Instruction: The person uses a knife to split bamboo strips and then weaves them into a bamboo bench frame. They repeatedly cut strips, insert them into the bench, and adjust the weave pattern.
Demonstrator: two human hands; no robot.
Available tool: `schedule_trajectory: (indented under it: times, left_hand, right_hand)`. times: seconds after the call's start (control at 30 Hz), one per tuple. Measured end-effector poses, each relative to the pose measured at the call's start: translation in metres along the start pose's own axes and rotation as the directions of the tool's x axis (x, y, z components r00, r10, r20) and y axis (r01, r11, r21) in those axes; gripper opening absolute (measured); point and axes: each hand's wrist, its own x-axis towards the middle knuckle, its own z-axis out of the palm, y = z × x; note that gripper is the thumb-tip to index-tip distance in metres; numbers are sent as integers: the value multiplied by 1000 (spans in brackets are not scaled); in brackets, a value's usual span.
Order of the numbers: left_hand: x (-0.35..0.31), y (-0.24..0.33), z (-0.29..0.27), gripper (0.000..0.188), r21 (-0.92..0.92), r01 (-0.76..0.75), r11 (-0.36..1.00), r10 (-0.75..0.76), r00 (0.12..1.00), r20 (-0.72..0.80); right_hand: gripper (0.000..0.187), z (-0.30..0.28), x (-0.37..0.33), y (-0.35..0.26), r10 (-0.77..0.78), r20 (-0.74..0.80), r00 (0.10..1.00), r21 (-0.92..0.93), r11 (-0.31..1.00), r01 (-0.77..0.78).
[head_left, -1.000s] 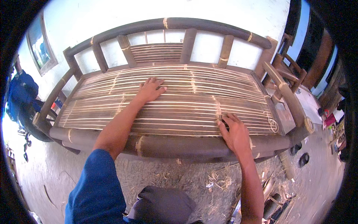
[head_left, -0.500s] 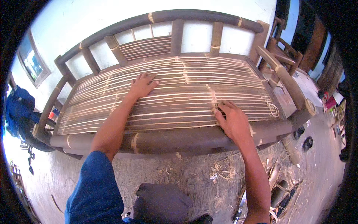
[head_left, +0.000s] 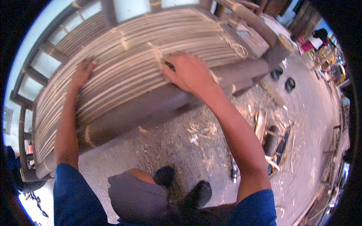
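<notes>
While both hands rest on it, the bamboo bench [head_left: 124,75] fills the upper left of the view, its seat made of many thin pale slats running side by side and lashed across in a few places with light binding strips. The left hand [head_left: 82,71] lies flat and open on the slats toward the back of the seat, fingers spread, holding nothing. The right hand [head_left: 188,71] sits nearer the front edge, palm down, its fingers curled over a pale binding strip [head_left: 156,52] where that crosses the slats; whether its grip is closed on the strip or only pressing on it cannot be told, since the fingertips are hidden. A thick dark round pole [head_left: 151,109] forms the front rail of the bench, just under the right wrist, and dark uprights with pale gaps make the backrest [head_left: 41,64] along the far left. Below the bench the ground [head_left: 181,147] is grey, rough and littered with pale shavings and splinters. Short dark bamboo offcuts [head_left: 269,139] lie on it to the right of the right forearm. The person's blue sleeves, grey trousers and dark shoes [head_left: 200,192] show at the lower edge. Bright daylight falls over the yard; at the far right, colourful things stand blurred.
</notes>
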Motion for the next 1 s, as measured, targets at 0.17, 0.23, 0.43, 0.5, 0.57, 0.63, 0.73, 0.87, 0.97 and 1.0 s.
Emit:
schedule_trajectory:
  times: [0.17,0.23,0.43,0.5,0.57,0.63,0.73,0.87,0.97,1.0]
  left_hand:
    - [-3,7,-8,70,-12,82,997,-82,996,23]
    - [-4,11,-9,70,-47,81,996,-80,996,35]
    - [-7,18,-13,69,-57,82,995,-80,996,34]
    - [-9,20,-13,68,-45,118,992,-116,993,35]
    - [-10,23,-13,68,-34,116,993,-116,993,13]
    - [-11,26,-12,68,-30,111,993,-111,994,18]
    - [-12,30,-12,68,-18,124,992,-124,992,8]
    - [-15,31,-12,64,21,163,986,-164,986,20]
    - [-16,32,-9,66,82,174,981,-176,984,21]
    - [-16,31,-10,66,77,163,984,-166,986,31]
  right_hand:
    - [44,6,0,2,-53,-97,994,0,999,53]
    - [44,7,1,3,-49,-82,995,-2,999,49]
    - [38,4,3,0,-93,-101,991,13,995,95]
    - [33,3,3,-1,-77,-60,995,2,997,77]
    - [33,2,2,1,-101,-76,992,18,995,103]
    - [33,3,1,3,-104,-80,991,14,994,106]
    - [31,5,1,4,-113,-103,988,29,993,116]
    - [36,3,2,0,-100,-92,991,53,993,105]
    - [34,-1,2,-3,-91,-74,993,14,996,92]
    - [34,-2,2,-5,-81,-45,996,16,997,82]
